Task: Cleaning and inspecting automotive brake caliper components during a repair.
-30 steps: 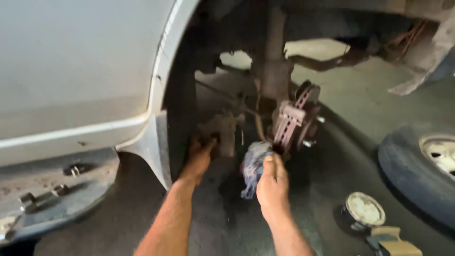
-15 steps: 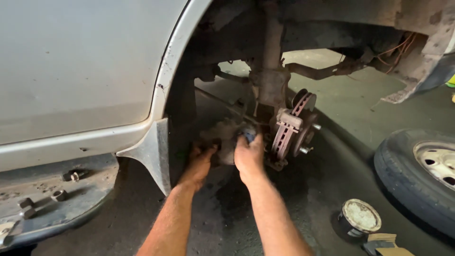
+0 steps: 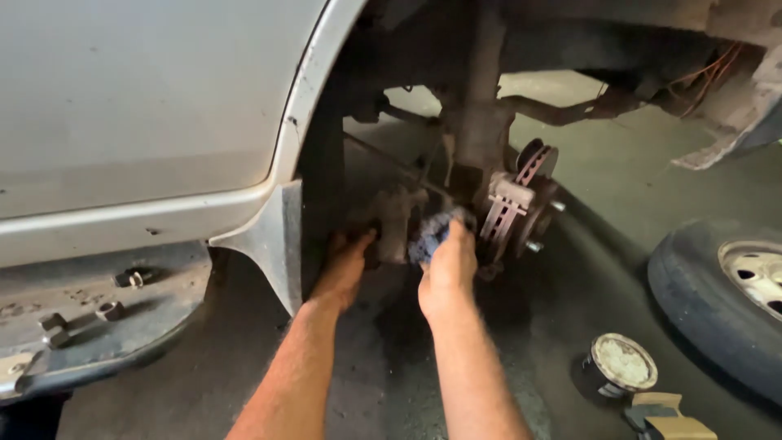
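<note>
Your right hand (image 3: 446,273) is clenched around a blue rag (image 3: 429,234) pressed against the brake caliper (image 3: 397,222) beside the brake disc (image 3: 521,208), while your left hand (image 3: 346,269) grips the caliper's underside.

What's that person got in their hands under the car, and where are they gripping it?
The right hand has a bluish rag bunched by its lower end, pressed near the brake disc. The left hand grips the lower edge of a grimy metal part.

Lighting: dim wheel arch (image 3: 326,163), deep shadow inside; daylit floor (image 3: 619,171) beyond. Slight softness, mild edge distortion.
</note>
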